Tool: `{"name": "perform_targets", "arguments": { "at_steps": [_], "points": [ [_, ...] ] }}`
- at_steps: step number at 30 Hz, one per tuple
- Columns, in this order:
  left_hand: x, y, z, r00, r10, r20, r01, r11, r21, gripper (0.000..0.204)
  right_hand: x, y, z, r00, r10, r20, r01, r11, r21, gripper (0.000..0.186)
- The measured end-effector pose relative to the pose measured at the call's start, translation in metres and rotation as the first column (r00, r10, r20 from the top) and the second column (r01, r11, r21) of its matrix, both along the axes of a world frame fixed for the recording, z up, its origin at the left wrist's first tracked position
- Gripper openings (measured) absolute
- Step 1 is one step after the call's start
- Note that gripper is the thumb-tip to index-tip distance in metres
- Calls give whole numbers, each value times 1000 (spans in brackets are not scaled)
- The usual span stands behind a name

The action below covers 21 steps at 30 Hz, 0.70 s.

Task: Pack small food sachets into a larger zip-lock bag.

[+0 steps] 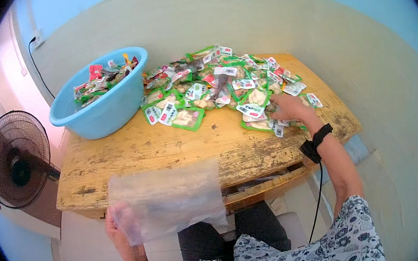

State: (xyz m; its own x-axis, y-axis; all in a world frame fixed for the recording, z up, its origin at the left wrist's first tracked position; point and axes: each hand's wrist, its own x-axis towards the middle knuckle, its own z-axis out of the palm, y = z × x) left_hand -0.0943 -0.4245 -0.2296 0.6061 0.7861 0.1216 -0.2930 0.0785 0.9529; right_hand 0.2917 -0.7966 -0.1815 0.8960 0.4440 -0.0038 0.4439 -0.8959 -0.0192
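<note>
Left hand [119, 220]: clamped on a clear bag [168, 199]
Right hand [289, 107]: fingers closing on packets [214, 86]
Worktop [134, 152]: packets, blue basin [106, 111]

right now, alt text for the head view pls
A person's left hand holds a clear plastic bag at the near edge of a worn yellow wooden table, while the right hand reaches into a pile of green snack packets. A blue basin holds more packets.

**Snack packets across the table, more in the basin**

A heap of small green-edged snack packets [224, 85] with white and red labels covers the table's far side. More packets [102, 78], some red, fill the blue basin. A clear plastic bag [168, 199] hangs at the table's near edge.
</note>
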Motion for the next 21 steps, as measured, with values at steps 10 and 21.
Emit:
{"name": "perform_targets", "arguments": {
  "at_steps": [10,21],
  "points": [
    [10,88,1,958,169,230,-135,978,-156,30,-4,17,-5,922,183,341,-181,983,-40,19],
    [58,54,59,747,560,358,-633,433,642,43,-53,16,26,825,223,518,-479,763,434,19]
  ]
}}
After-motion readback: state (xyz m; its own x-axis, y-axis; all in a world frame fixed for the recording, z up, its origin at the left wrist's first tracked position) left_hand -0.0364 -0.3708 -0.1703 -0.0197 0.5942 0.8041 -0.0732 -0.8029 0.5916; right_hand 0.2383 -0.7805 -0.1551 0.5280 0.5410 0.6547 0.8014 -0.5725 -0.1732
